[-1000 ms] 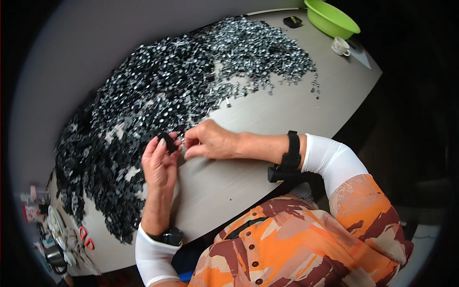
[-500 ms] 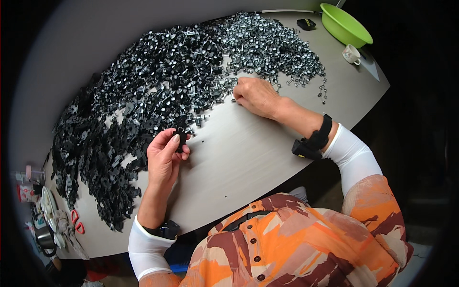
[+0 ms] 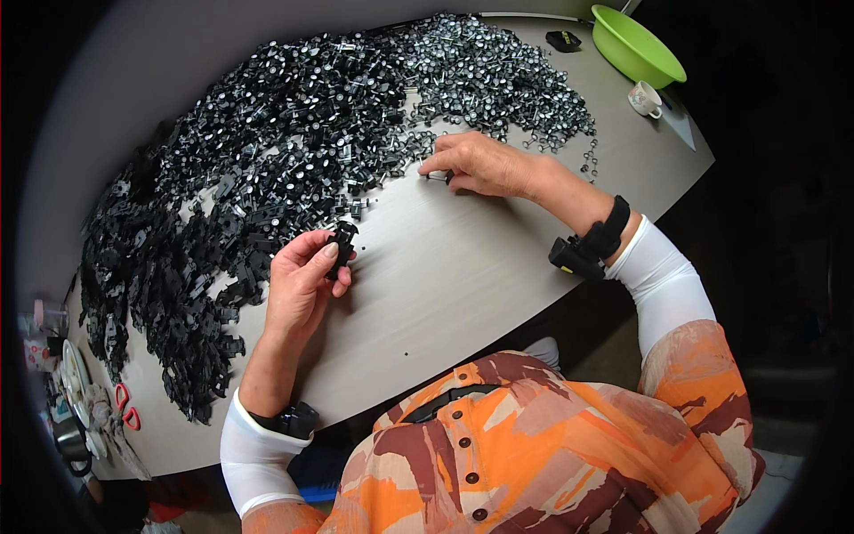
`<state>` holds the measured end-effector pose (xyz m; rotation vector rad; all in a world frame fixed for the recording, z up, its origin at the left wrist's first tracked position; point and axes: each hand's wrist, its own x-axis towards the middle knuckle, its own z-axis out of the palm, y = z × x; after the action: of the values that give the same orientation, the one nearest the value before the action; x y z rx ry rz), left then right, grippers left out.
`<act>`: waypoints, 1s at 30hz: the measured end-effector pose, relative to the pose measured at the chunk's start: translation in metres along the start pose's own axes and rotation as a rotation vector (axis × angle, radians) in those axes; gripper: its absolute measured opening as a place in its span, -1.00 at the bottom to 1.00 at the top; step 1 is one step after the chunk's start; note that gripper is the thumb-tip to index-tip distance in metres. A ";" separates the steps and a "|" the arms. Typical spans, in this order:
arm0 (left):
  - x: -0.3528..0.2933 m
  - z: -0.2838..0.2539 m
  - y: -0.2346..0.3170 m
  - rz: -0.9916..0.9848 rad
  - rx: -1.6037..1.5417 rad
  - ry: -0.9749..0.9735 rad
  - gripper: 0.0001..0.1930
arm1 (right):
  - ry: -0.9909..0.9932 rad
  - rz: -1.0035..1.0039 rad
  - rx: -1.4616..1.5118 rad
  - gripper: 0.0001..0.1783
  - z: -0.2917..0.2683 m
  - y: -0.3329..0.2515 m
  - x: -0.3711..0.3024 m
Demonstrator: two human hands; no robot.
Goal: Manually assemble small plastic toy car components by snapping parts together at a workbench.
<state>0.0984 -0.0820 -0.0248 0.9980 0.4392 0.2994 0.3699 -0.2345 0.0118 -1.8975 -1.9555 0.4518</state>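
Pinched between thumb and fingers of my left hand [image 3: 301, 280] is a black plastic part [image 3: 342, 242], tilted upward, with prongs at its top. My right hand [image 3: 485, 165] is at the near edge of the metal heap, palm down. Its thumb and fingers close on a small metal pin [image 3: 436, 177], mostly hidden under them. Loose shiny metal pins with round heads [image 3: 498, 76] form the heap beyond that hand. Left of them lie black parts with metal pins among them [image 3: 294, 98]. Flat black plastic parts [image 3: 182, 303] are piled at the left.
A lime green basin [image 3: 636, 49] and a patterned cup [image 3: 645, 100] stand at the far right, near a small black object [image 3: 563, 41]. Red-handled scissors [image 3: 126, 408], a plate [image 3: 75, 378] and a dark metal pot [image 3: 73, 445] are at the left edge. The grey tabletop [image 3: 418, 276] curves toward me.
My right hand's index finger has stretched out and a pin shows beneath it. The black part in my left hand has turned, showing more of its top. The whole view has shifted slightly.
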 end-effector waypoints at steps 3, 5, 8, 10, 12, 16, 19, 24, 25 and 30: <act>-0.002 0.003 0.003 -0.028 -0.028 0.009 -0.86 | -0.036 -0.053 0.056 -0.63 -0.001 0.007 0.005; -0.003 0.004 0.006 -0.059 -0.062 0.004 -0.88 | -0.037 -0.046 0.087 -0.67 -0.001 0.008 0.004; -0.003 0.001 0.005 -0.078 -0.060 0.003 -0.88 | -0.050 0.028 0.146 -0.66 0.000 0.012 0.006; -0.002 0.003 0.005 -0.091 -0.051 -0.006 -0.88 | -0.045 -0.021 0.139 -0.67 0.002 0.009 0.009; -0.002 0.005 0.008 -0.111 -0.024 -0.029 -0.88 | -0.055 -0.084 0.162 -0.66 0.005 0.006 0.016; -0.003 0.001 0.004 -0.064 -0.023 0.015 -0.86 | -0.108 -0.026 0.230 -0.63 0.004 -0.004 0.024; -0.004 0.003 0.003 -0.059 -0.016 0.083 -0.83 | -0.106 -0.175 0.146 -0.64 0.007 0.008 0.026; -0.003 0.012 0.002 -0.109 -0.025 0.185 -0.82 | -0.014 -0.242 0.039 -0.68 0.006 0.001 0.029; -0.001 0.014 0.002 -0.120 -0.019 0.210 -0.83 | -0.016 -0.256 0.041 -0.68 0.007 -0.004 0.031; 0.004 0.019 0.005 -0.121 -0.044 0.231 -0.84 | 0.240 -0.291 0.414 -0.67 0.027 -0.046 0.049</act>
<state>0.1113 -0.0916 -0.0126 0.8930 0.6980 0.3150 0.3155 -0.1865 0.0126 -1.3237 -1.7755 0.4733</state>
